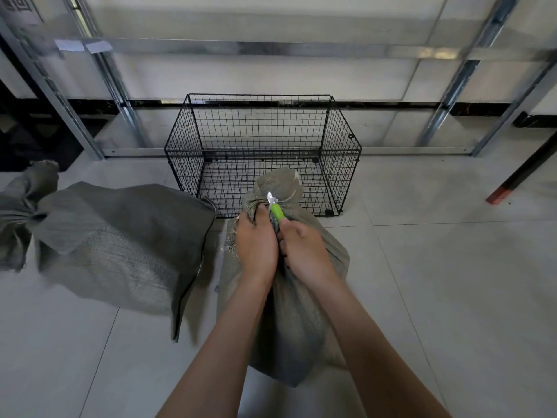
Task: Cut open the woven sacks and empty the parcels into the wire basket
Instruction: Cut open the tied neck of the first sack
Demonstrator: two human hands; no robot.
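The left hand (pixel 256 242) grips the tied neck of a sack (pixel 289 321) just before the basket (pixel 262 150); the right hand (pixel 304 251) clasps a green knife (pixel 276 212), blade at that neck. A second sack (pixel 120 236) lies left of the basket.

Grey tiled floor (pixel 437 297), metal shelving frame (pixel 271 49)
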